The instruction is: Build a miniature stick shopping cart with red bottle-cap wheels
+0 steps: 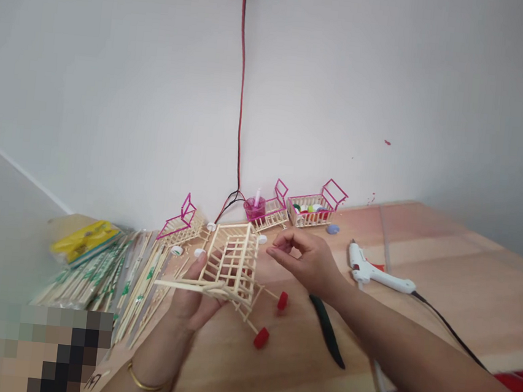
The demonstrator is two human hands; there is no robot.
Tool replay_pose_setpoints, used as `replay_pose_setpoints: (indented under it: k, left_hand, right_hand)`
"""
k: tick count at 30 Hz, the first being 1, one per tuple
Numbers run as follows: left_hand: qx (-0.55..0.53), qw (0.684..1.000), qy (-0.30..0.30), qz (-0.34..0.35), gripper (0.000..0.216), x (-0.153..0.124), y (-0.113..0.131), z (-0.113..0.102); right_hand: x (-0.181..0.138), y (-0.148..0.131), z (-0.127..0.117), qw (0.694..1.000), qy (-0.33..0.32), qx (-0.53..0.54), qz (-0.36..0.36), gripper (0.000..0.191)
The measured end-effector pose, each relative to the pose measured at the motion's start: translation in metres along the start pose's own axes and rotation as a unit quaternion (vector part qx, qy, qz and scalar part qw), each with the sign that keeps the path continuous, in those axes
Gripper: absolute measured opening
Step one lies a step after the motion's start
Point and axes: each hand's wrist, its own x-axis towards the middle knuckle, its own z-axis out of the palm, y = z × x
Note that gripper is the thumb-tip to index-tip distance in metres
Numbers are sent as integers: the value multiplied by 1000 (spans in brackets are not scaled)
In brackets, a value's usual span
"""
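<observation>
My left hand (193, 303) grips a small cart (231, 267) built of pale wooden sticks, held tilted above the wooden table (444, 269). Two red bottle-cap wheels (261, 338) hang from its underside on thin stick axles. My right hand (304, 258) hovers just right of the cart's top edge with fingertips pinched together; anything between them is too small to make out.
A white glue gun (374, 273) with a black cord lies to the right. A dark tool (327, 330) lies below my right wrist. Finished stick carts with pink handles (316, 208) stand along the wall beside a pink cup (254, 209). Bundles of packaged sticks (110, 277) lie left.
</observation>
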Motion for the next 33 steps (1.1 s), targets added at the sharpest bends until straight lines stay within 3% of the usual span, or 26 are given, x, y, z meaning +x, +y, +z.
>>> replay_pose_setpoints:
  k: [8, 15, 23, 33]
  left_hand:
    - [-8, 1000, 3, 23, 36, 2, -1, 2]
    - [19, 998, 30, 58, 35, 4, -1, 1]
    - [100, 977, 103, 158, 50, 5, -1, 6]
    - [111, 973, 95, 180, 58, 11, 1, -7]
  right_hand:
    - [0, 5, -4, 999, -44, -20, -10, 27]
    - [1, 8, -10, 997, -25, -70, 18, 42]
    - [6, 19, -12, 995, 20, -87, 43, 25]
    - [11, 14, -17, 991, 41, -115, 58, 39]
